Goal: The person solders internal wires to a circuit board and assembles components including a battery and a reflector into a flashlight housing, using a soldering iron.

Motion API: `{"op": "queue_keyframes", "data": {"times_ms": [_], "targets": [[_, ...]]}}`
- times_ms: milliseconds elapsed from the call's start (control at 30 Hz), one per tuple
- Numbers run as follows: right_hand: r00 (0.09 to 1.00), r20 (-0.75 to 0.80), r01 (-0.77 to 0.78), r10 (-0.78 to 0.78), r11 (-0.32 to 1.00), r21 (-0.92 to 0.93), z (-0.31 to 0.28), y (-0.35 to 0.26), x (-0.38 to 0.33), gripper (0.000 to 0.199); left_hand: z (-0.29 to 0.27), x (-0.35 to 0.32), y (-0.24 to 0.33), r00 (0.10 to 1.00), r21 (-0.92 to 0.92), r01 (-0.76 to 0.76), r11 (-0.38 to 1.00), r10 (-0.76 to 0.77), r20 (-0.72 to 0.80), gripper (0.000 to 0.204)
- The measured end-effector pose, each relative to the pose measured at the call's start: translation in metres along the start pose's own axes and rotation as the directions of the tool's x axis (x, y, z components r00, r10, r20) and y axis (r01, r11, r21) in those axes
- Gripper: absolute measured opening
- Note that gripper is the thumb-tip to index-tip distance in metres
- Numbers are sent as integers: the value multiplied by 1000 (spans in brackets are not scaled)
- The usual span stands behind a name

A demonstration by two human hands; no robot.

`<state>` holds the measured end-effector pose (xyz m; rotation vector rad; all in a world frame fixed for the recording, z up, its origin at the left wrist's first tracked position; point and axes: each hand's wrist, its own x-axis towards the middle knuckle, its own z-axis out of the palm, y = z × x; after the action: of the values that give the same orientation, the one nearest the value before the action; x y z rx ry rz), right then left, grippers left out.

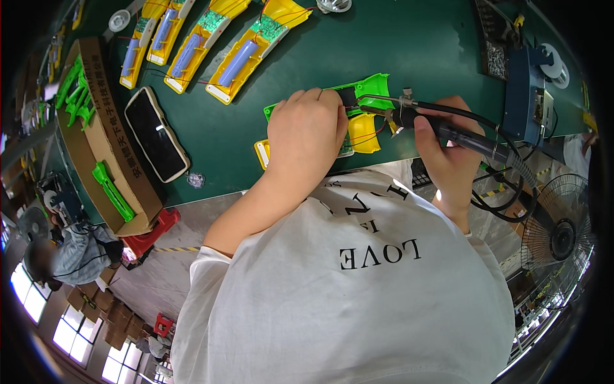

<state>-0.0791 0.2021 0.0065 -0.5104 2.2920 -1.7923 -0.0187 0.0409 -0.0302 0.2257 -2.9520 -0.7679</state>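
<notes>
My left hand [307,134] lies curled over a green and yellow plastic housing [374,86] on the dark green worktop [409,45], pinning it down; its fingertips touch a small black part [348,97] on the housing. Most of the housing is hidden beneath this hand. My right hand [448,153] grips a black soldering iron [441,125] with a thick cable. The iron's metal tip [377,99] points left and reaches the housing just beside my left fingertips.
Several yellow housings with blue cells and green boards [240,61] lie in a row at the back. A black phone [155,133] and a cardboard box of green parts [96,134] sit left. A blue soldering station [523,96] stands right, a fan [561,230] below it.
</notes>
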Motion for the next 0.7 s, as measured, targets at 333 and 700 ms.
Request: {"op": "queue_keyframes", "data": {"times_ms": [333, 700], "targets": [[1000, 7, -3, 3, 1000, -3, 1, 0, 0, 9, 2, 0, -1, 1000, -13, -7, 1000, 7, -28, 5], [1000, 10, 10, -10, 1000, 1, 0, 1, 0, 9, 1, 1, -1, 999, -11, -24, 1000, 24, -24, 6]]}}
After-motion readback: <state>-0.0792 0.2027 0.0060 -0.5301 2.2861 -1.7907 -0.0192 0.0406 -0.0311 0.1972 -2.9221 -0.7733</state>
